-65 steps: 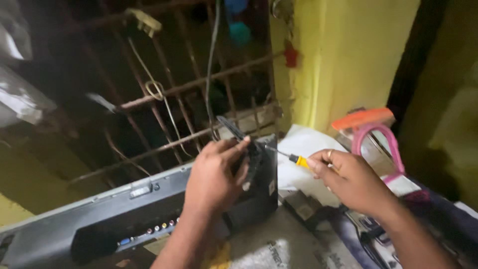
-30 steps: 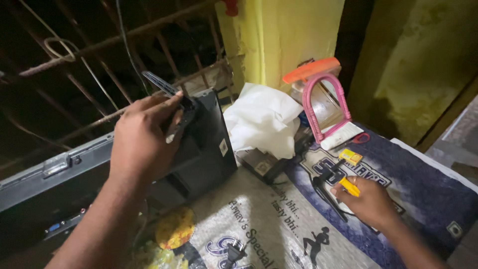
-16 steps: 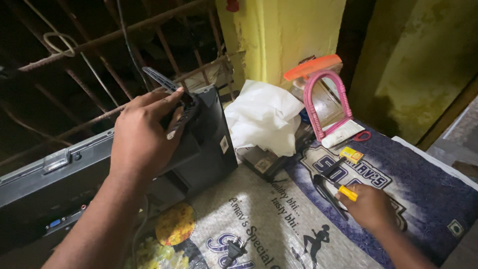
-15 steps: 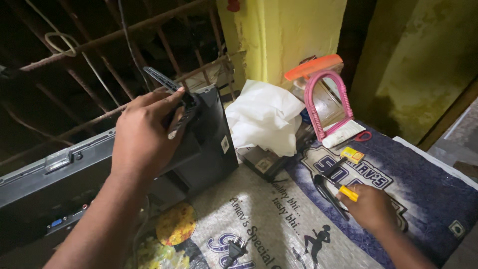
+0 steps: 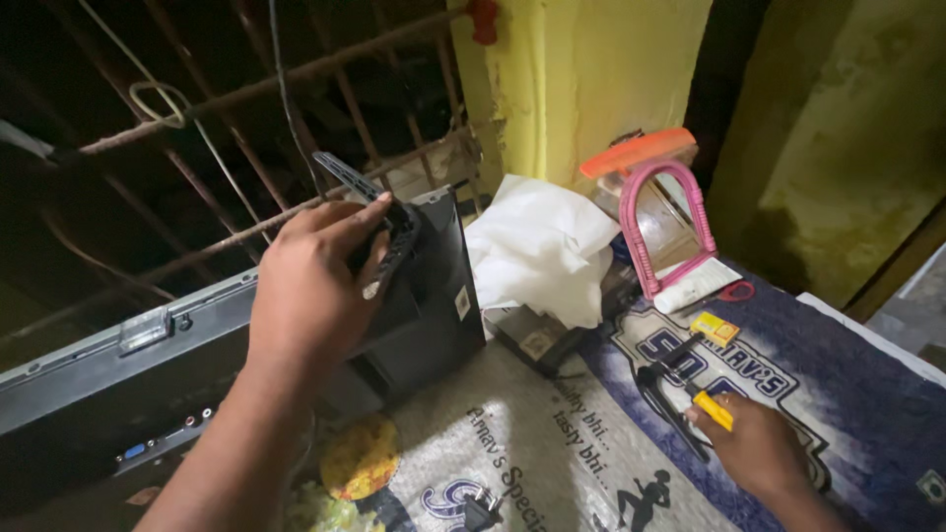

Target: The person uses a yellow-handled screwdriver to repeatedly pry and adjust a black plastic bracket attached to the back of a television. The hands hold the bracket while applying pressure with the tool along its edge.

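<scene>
My left hand (image 5: 313,286) grips the top corner of a black flat-screen television (image 5: 128,384) that stands on its edge, back side toward me, with a black plastic bracket (image 5: 370,212) under my fingers. My right hand (image 5: 759,448) rests low on the printed woven sack (image 5: 552,453) and is closed on a screwdriver with a yellow handle (image 5: 711,409). A second yellow-handled tool (image 5: 711,328) and a dark tool (image 5: 665,394) lie just beyond that hand.
A crumpled white cloth (image 5: 542,246) lies against the yellow wall (image 5: 591,79). A pink-framed mirror (image 5: 665,232) and an orange comb (image 5: 636,153) stand behind it. Rusty window bars (image 5: 246,89) with hanging wires fill the back left. A small dark box (image 5: 537,340) sits beside the television.
My right hand has come away from the television's corner with the screwdriver and gone down to the sack at the right. My left hand stays on the television's top.
</scene>
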